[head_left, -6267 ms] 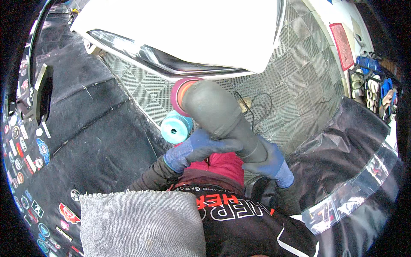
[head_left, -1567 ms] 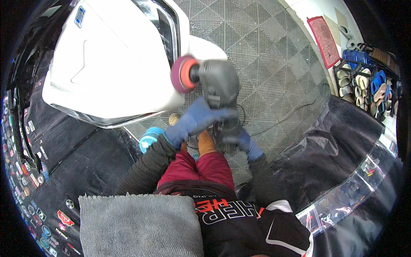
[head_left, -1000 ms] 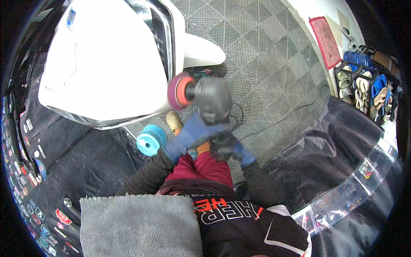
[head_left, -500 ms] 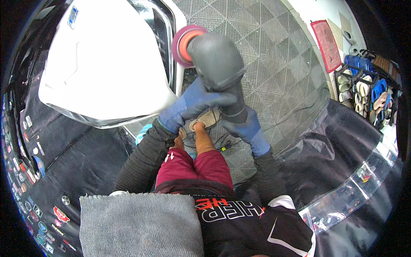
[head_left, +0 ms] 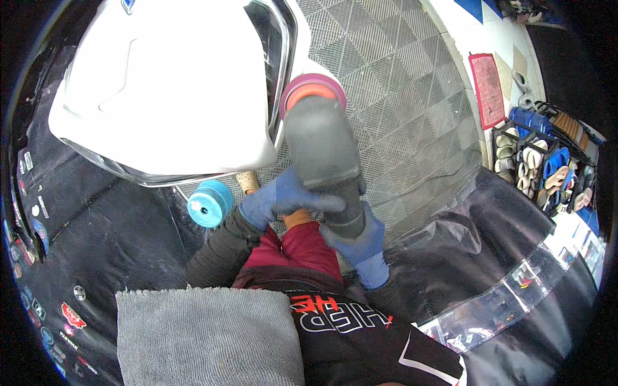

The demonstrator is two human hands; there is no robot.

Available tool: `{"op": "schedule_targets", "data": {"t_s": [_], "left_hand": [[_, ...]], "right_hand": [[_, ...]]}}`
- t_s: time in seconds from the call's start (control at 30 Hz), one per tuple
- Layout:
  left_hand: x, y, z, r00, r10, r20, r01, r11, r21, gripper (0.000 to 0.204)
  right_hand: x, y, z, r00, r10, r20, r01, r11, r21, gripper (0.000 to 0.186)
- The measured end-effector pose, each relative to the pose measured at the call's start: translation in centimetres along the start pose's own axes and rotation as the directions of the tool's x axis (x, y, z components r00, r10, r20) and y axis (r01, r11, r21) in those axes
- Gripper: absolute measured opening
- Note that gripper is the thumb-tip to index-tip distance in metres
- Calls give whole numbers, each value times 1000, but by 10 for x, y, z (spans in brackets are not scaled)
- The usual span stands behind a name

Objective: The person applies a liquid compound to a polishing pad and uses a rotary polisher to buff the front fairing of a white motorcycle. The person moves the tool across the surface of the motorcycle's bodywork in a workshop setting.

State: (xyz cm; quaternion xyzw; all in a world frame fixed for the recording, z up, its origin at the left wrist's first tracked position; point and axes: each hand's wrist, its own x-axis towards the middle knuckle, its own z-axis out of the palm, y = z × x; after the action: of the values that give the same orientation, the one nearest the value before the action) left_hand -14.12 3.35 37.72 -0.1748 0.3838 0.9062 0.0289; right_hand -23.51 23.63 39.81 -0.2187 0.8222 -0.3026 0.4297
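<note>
Right hand (head_left: 362, 243) around polisher (head_left: 322, 145), pad (head_left: 313, 78) partly hidden, white bodywork (head_left: 174, 90) cropped

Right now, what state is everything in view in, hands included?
Polisher: held up; spinning or still, unclear.
Purple pad: mounted on the polisher.
Left hand: gloved, holding the polisher.
Right hand: gloved, gripping the polisher.
White vehicle panel: overexposed, finish unclear.
Grey towel: spread smooth.
Blue cylinder: set down, holed end up.
Red mat: lying flat.
Slippers: stacked in rows.
</note>
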Motion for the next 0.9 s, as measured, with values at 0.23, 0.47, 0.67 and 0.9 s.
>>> {"op": "schedule_targets", "data": {"t_s": [0.23, 0.47, 0.67, 0.9], "left_hand": [[75, 47, -8, 961, 261, -86, -261, 965, 11, 61], [53, 34, 1, 960, 242, -145, -222, 965, 141, 61], [-5, -50, 3, 975, 51, -215, -19, 989, 148, 70], [-33, -63, 21, 891, -127, -436, 311, 870, 384, 68]], "right_hand": [[65, -67, -53, 995, -94, -37, 96, 993, 74, 50], [55, -36, -38, 997, 0, 79, -11, 990, 143, 37], [7, 93, 34, 921, 0, 389, -150, 923, 354, 54], [-36, 122, 85, 844, 3, 536, -443, 568, 694, 81]]}}
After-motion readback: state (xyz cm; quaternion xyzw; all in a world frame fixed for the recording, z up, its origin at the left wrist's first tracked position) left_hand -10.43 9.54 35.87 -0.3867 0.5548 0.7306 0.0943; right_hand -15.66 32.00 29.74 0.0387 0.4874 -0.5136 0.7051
